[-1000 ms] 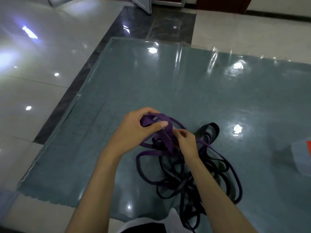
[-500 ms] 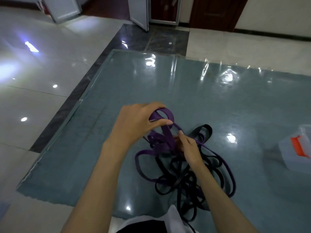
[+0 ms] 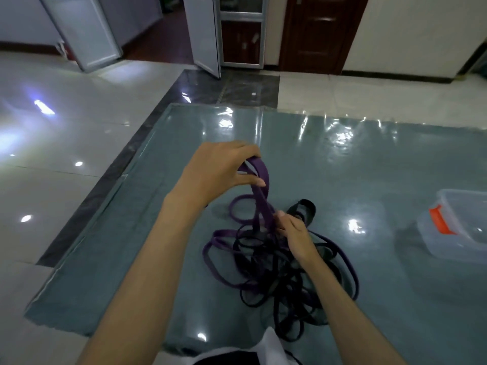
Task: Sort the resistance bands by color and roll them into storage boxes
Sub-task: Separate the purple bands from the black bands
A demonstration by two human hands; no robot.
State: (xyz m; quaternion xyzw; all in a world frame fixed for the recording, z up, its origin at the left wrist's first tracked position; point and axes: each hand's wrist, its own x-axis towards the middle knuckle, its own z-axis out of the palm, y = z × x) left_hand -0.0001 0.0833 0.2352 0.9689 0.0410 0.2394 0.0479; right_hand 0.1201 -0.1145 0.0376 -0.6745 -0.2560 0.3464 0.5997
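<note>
On the glossy teal floor mat [image 3: 342, 180], a tangled pile of black elastic resistance bands [image 3: 274, 283] lies mixed with loops of a flat purple elastic resistance band [image 3: 259, 185]. Left hand [image 3: 218, 172] holds the purple band's upper fold raised above the pile, thumb and fingers closed on it. Right hand [image 3: 295, 233] pinches the same band lower down, just over the pile. At the right edge, well apart, sits 1 clear plastic storage box with an orange latch [image 3: 458, 225].
</note>
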